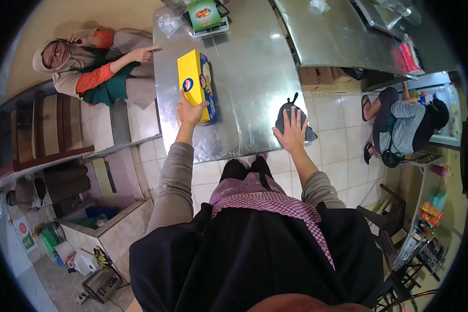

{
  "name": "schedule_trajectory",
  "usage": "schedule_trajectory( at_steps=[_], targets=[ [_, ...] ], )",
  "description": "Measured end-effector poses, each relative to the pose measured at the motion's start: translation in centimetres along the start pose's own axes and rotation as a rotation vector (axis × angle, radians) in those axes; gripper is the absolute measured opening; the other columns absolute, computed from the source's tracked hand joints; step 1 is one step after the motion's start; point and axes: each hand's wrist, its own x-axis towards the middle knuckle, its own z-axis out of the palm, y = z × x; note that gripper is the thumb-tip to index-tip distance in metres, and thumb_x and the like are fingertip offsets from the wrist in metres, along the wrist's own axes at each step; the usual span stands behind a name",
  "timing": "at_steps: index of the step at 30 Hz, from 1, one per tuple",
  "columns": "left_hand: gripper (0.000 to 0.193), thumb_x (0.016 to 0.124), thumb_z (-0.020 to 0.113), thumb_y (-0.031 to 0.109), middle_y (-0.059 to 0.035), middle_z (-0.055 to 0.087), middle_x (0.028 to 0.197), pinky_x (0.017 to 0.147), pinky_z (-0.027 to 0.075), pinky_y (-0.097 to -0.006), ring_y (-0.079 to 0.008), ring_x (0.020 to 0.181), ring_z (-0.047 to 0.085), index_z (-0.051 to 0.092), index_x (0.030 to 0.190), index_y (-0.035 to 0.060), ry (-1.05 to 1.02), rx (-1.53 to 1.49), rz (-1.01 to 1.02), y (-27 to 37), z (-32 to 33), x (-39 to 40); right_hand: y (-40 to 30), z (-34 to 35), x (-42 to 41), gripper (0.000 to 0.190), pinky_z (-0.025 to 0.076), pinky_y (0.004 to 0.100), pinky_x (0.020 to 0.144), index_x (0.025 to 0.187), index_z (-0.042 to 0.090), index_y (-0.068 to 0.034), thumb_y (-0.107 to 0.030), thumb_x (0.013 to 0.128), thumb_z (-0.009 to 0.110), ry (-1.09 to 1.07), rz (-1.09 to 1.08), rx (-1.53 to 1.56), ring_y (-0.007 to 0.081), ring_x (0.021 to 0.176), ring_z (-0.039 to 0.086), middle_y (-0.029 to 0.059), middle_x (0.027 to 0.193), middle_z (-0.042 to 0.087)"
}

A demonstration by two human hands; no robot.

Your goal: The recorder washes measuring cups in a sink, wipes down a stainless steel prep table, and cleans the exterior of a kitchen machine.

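Note:
Before me is a stainless steel table [241, 89]. Near its left side a yellow and blue cardboard box [191, 74] lies on the steel. My left hand [191, 109] is at the box's near end, the thumb and a finger spread over it; how firmly it grips cannot be told. At the table's right edge my right hand [292, 128] lies flat, fingers apart, on a dark cloth pouch [284, 113] with a short loop on top. Part of the pouch is hidden under the palm.
A green package [203, 15] sits on a kitchen scale [218, 31] beside crumpled clear plastic [169, 25]. At the left a person [105, 74] rests a hand by the table edge. On the right another person [403, 121] crouches at an opened fridge [448, 105]. A second steel table [335, 43] adjoins.

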Motion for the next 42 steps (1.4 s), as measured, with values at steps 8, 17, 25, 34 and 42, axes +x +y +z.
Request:
schedule_trajectory(
  at_steps=[8, 17, 25, 34, 42],
  targets=[
    [0.082, 0.073, 0.065, 0.007, -0.0204, 0.054, 0.114, 0.077, 0.052, -0.0380, -0.0287, 0.094, 0.060, 0.018, 0.141, 0.0065, -0.404, -1.074, -0.040, 2.2, -2.2, -2.1, 0.4, 0.5, 0.3, 0.073, 0.008, 0.0568, 0.111, 0.143, 0.031, -0.012, -0.049, 0.085, 0.052, 0.025, -0.032, 0.002, 0.0324, 0.141, 0.014, 0.0144, 0.152, 0.019],
    [0.084, 0.073, 0.066, 0.004, -0.0215, 0.054, 0.115, 0.078, 0.052, -0.0377, -0.0287, 0.093, 0.061, 0.019, 0.142, 0.0070, -0.601, -1.266, -0.007, 8.3, 2.7, -2.6, 0.2, 0.3, 0.3, 0.074, 0.007, 0.0573, 0.111, 0.144, 0.031, -0.013, -0.050, 0.083, 0.053, 0.017, -0.012, -0.025, 0.0326, 0.141, 0.013, 0.0141, 0.152, 0.019],
    [0.082, 0.073, 0.068, 0.007, -0.0193, 0.056, 0.110, 0.073, 0.053, -0.0387, -0.0276, 0.089, 0.062, 0.019, 0.139, 0.0131, -0.520, -1.172, 0.033, 18.5, 6.9, 4.3, 0.2, 0.6, 0.1, 0.074, 0.006, 0.0586, 0.110, 0.143, 0.033, -0.012, -0.051, 0.082, 0.053, 0.000, -0.018, 0.010, 0.0323, 0.142, 0.011, 0.0139, 0.153, 0.018],
    [0.093, 0.058, 0.078, 0.044, -0.0209, 0.041, 0.117, 0.095, 0.038, -0.0434, -0.0358, 0.112, 0.043, 0.033, 0.135, 0.0196, 0.099, -0.324, 0.115, 30.3, 12.5, 17.9, -0.1, 0.1, 1.5, 0.073, 0.008, 0.0631, 0.108, 0.140, 0.039, -0.009, -0.053, 0.083, 0.052, -0.120, 0.009, -0.007, 0.0363, 0.140, 0.015, 0.0170, 0.151, 0.021],
    [0.096, 0.059, 0.078, 0.046, -0.0213, 0.040, 0.115, 0.092, 0.031, -0.0424, -0.0359, 0.111, 0.038, 0.030, 0.136, 0.0123, 0.320, -0.035, 0.141, 36.4, 15.9, 26.2, 0.3, 0.0, 2.5, 0.071, 0.009, 0.0670, 0.105, 0.137, 0.042, -0.005, -0.048, 0.082, 0.058, -0.128, -0.025, 0.017, 0.0412, 0.139, 0.016, 0.0235, 0.148, 0.023]
  ],
)
